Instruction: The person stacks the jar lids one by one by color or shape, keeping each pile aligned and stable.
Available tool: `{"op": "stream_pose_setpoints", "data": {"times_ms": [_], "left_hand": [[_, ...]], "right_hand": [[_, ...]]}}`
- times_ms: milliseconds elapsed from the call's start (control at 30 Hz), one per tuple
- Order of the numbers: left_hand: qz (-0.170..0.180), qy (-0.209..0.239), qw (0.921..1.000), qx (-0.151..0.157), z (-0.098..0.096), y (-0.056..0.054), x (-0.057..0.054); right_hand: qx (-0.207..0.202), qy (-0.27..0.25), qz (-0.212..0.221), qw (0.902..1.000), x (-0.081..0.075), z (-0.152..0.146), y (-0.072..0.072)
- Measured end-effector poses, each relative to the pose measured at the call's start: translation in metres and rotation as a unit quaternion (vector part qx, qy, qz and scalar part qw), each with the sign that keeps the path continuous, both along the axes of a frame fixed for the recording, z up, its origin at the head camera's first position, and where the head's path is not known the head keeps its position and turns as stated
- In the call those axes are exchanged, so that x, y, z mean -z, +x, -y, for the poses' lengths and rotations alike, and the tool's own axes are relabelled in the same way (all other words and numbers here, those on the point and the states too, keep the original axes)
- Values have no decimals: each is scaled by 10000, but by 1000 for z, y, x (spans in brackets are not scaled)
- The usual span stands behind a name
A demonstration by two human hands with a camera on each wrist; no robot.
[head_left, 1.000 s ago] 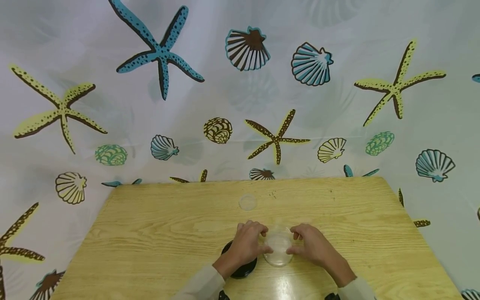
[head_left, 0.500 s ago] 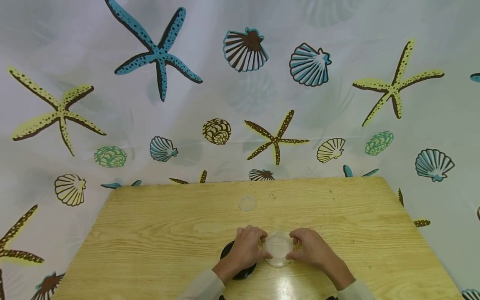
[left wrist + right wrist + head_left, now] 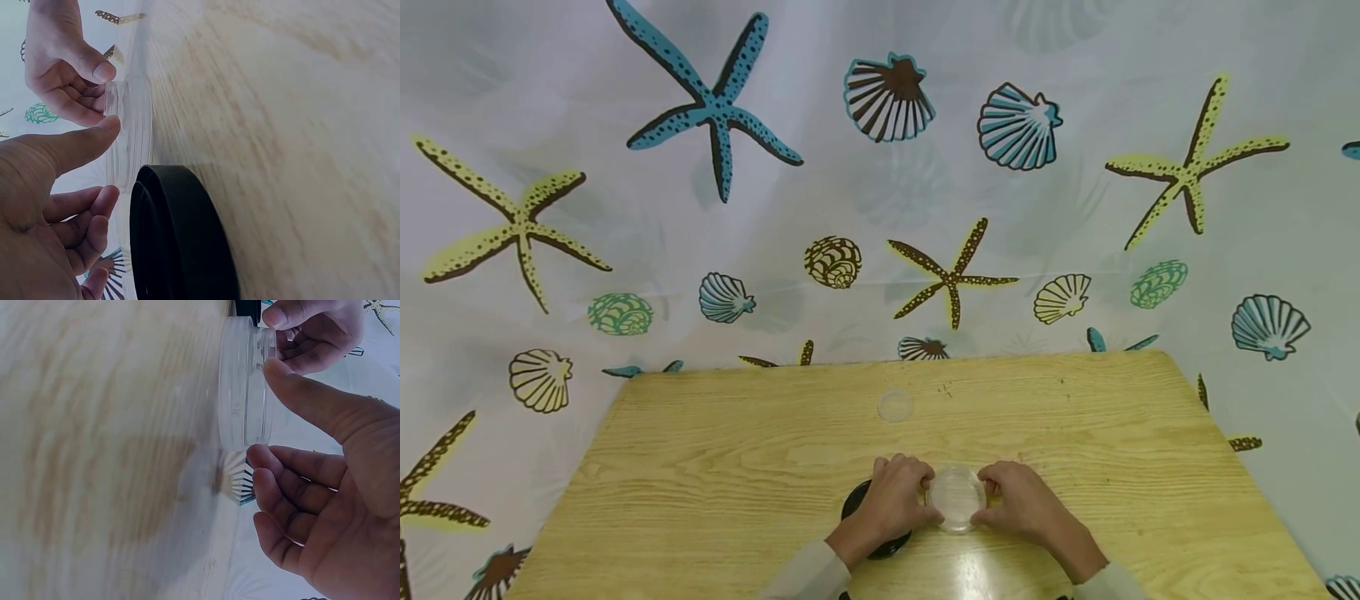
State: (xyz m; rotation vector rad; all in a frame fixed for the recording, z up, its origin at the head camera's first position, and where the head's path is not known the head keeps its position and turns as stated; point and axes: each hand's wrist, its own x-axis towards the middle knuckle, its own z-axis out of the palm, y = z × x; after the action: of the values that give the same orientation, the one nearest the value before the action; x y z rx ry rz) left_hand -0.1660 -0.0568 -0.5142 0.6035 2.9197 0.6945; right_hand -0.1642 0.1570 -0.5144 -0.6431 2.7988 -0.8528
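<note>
A shallow clear plastic jar [image 3: 956, 500] sits on the wooden table between both hands. My left hand [image 3: 891, 500] grips its left side, thumb at the near edge and fingertips at the far edge. On the opposite side my right hand [image 3: 1022, 500] holds it the same way. The left wrist view shows both thumbs at the upper rim of the jar [image 3: 128, 134], while the right wrist view shows its wider body [image 3: 234, 387] against the tabletop. A round black lid [image 3: 889, 547] lies just left of the jar, partly hidden beneath my left hand and wrist.
Farther back on the table [image 3: 737, 450] lies a small clear disc [image 3: 895, 406]. A white curtain [image 3: 820, 183] printed with starfish and shells hangs behind and around the table's edges.
Both hands have come down slightly and drawn in closer around the jar's rim. A faint clear edge seen above the jar earlier is now down at the jar. The black lid and small disc stay put.
</note>
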Motion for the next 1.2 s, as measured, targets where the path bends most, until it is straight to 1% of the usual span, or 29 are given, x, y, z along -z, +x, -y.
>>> {"op": "stream_pose_setpoints", "data": {"times_ms": [233,567,900,1200], "left_hand": [[55,-177,9998,-13,-1,1,-1],[-128,-327,9994,-21,-2,0,5],[-131,-333,9994,19,-2,-1,5],[-118,-288,9995,-6,0,0,3]], "right_hand": [[-57,-35,-45,10000,3,1,1],[-22,166,-246,9996,6,2,2],[55,287,-409,9987,6,3,3],[35,321,-362,9988,4,4,4]]}}
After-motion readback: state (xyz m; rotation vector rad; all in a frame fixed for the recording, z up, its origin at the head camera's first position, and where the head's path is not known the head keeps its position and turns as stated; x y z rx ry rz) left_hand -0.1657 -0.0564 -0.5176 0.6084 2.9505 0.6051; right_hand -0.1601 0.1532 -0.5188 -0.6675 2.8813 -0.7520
